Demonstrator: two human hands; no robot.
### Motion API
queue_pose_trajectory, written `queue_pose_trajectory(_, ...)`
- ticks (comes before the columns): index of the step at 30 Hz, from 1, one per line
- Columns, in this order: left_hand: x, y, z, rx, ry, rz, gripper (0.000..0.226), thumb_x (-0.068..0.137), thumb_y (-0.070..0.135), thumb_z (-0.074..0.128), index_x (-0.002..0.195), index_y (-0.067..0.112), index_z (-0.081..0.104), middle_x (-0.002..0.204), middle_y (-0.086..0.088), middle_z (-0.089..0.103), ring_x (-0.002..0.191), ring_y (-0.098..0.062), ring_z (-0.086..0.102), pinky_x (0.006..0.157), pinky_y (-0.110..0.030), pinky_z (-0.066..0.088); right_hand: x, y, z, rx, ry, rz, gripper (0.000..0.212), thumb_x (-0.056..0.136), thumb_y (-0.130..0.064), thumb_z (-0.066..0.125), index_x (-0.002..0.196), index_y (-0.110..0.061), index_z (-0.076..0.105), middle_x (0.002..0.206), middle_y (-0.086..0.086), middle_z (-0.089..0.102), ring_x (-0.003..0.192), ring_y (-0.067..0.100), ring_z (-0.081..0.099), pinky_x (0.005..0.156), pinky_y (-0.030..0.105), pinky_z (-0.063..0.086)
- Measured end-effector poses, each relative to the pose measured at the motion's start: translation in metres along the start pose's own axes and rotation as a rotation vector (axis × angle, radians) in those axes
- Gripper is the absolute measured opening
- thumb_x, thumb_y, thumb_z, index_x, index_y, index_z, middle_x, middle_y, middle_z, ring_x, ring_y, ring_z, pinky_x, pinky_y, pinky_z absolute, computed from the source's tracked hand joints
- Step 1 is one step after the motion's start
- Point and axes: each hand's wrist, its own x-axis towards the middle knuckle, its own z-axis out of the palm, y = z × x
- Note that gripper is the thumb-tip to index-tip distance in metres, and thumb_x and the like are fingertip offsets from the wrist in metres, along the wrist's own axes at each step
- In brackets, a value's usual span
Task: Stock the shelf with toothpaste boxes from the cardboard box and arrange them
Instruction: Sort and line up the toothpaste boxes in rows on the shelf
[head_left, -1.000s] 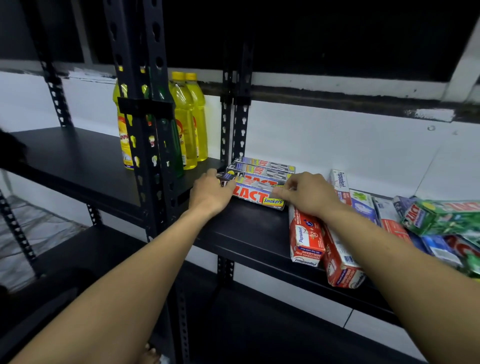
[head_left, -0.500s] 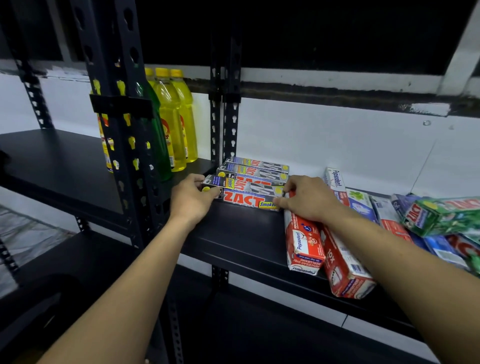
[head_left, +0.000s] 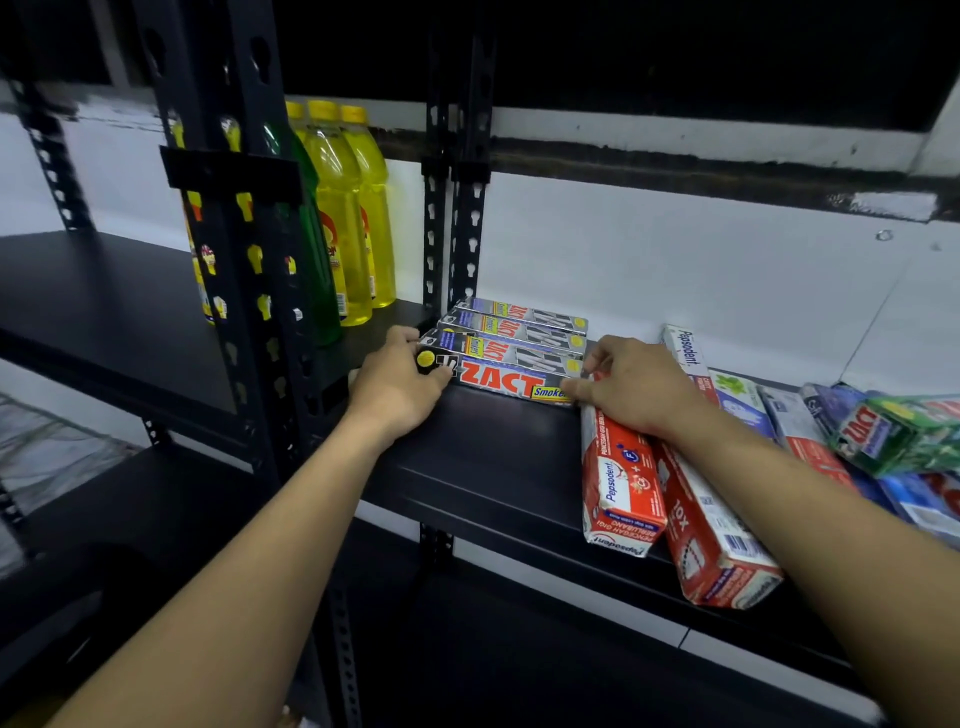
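Note:
Several grey-and-red Zact toothpaste boxes (head_left: 519, 332) lie flat in a row at the back of the black shelf (head_left: 483, 457). The front Zact box (head_left: 498, 382) lies along the row, its red label facing me. My left hand (head_left: 400, 387) curls round its left end. My right hand (head_left: 636, 387) pinches its right end with thumb and fingertips. Two red Pepsodent boxes (head_left: 621, 478) lie lengthwise just under my right wrist. The cardboard box is out of view.
Yellow and green bottles (head_left: 343, 208) stand on the shelf to the left, behind a black perforated post (head_left: 234, 260). More toothpaste boxes and a green Zact pack (head_left: 893, 431) are piled at the right. A lower shelf (head_left: 156, 499) runs beneath.
Both hands have stayed on the ends of the front Zact box, which now sits straighter against the row behind it. My view has shifted slightly.

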Motion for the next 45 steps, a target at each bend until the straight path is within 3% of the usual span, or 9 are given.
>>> queue_pose_trajectory(4,0.0031,-0.0038,0.0018,-0.010,0.024,0.011,0.049,0.084,0.034,0.071,0.129,0.028,0.052,0.131,0.001,0.060,0.126,-0.024,0.048,0.108,-0.047,0.037,-0.0024,0.0026,0.0015,0.049,0.039,0.004,0.035,0.082,-0.054,0.069,0.099,-0.024,0.063,0.103,0.002,0.069,0.085,0.018,0.060,0.071,0.027,0.043)
queue_pose_trajectory(7,0.0049,-0.0024,0.0021,0.016,0.043,0.013,0.057,0.084,0.034,0.070,0.138,0.030,0.052,0.132,-0.002,0.056,0.126,-0.026,0.046,0.107,-0.048,0.039,-0.0044,0.0032,0.0011,0.039,0.035,-0.001,0.041,0.085,-0.053,0.066,0.111,-0.021,0.065,0.107,0.004,0.070,0.079,0.016,0.057,0.070,0.025,0.041)
queue_pose_trajectory(9,0.0042,-0.0013,0.0010,-0.070,0.048,-0.008,0.061,0.085,0.029,0.070,0.142,0.024,0.048,0.129,0.001,0.060,0.123,-0.021,0.053,0.106,-0.043,0.042,-0.0050,0.0028,0.0012,0.019,0.036,-0.007,0.043,0.086,-0.053,0.065,0.114,-0.020,0.066,0.108,0.005,0.071,0.078,0.016,0.057,0.071,0.024,0.042)
queue_pose_trajectory(14,0.0006,-0.0006,-0.0011,-0.146,0.068,-0.025,0.047,0.084,0.021,0.070,0.130,0.019,0.059,0.124,0.002,0.065,0.113,-0.014,0.059,0.097,-0.028,0.045,-0.0036,0.0039,0.0007,-0.003,0.023,-0.019,0.042,0.088,-0.054,0.062,0.116,-0.023,0.066,0.109,0.005,0.071,0.080,0.016,0.059,0.073,0.025,0.045)
queue_pose_trajectory(20,0.0008,0.0003,-0.0011,-0.162,0.041,-0.017,0.053,0.081,0.019,0.070,0.132,0.020,0.058,0.126,0.003,0.065,0.116,-0.014,0.058,0.103,-0.035,0.046,-0.0009,0.0051,0.0022,-0.043,0.006,-0.032,0.041,0.091,-0.052,0.057,0.122,-0.028,0.067,0.112,0.003,0.071,0.094,0.021,0.066,0.075,0.025,0.046)
queue_pose_trajectory(25,-0.0001,0.0009,-0.0019,-0.180,0.036,-0.012,0.048,0.081,0.017,0.068,0.128,0.021,0.061,0.122,0.004,0.067,0.111,-0.013,0.060,0.101,-0.033,0.047,-0.0016,0.0056,0.0025,-0.039,0.016,-0.041,0.039,0.092,-0.050,0.055,0.121,-0.027,0.069,0.113,0.003,0.071,0.097,0.022,0.066,0.075,0.024,0.043)
queue_pose_trajectory(33,-0.0033,0.0033,-0.0032,-0.181,0.021,-0.011,0.053,0.083,0.017,0.067,0.135,0.021,0.057,0.128,0.003,0.065,0.117,-0.013,0.059,0.102,-0.029,0.045,-0.0006,0.0051,0.0028,-0.047,-0.008,-0.043,0.038,0.094,-0.050,0.052,0.121,-0.030,0.069,0.112,0.003,0.071,0.097,0.022,0.066,0.075,0.024,0.045)
queue_pose_trajectory(39,-0.0044,0.0047,-0.0042,-0.185,0.004,-0.002,0.051,0.085,0.014,0.063,0.134,0.024,0.059,0.127,0.004,0.066,0.114,-0.014,0.059,0.093,-0.024,0.042,-0.0027,0.0031,0.0019,-0.075,-0.006,-0.055,0.039,0.096,-0.050,0.049,0.123,-0.028,0.068,0.112,0.003,0.071,0.098,0.023,0.066,0.086,0.030,0.052)
queue_pose_trajectory(45,-0.0033,0.0033,-0.0031,-0.146,-0.015,-0.018,0.058,0.083,0.020,0.064,0.139,0.030,0.053,0.134,0.003,0.062,0.125,-0.019,0.054,0.104,-0.031,0.043,-0.0046,0.0018,0.0013,-0.079,-0.002,-0.052,0.039,0.096,-0.049,0.049,0.121,-0.027,0.069,0.107,0.003,0.072,0.094,0.022,0.067,0.083,0.028,0.050)
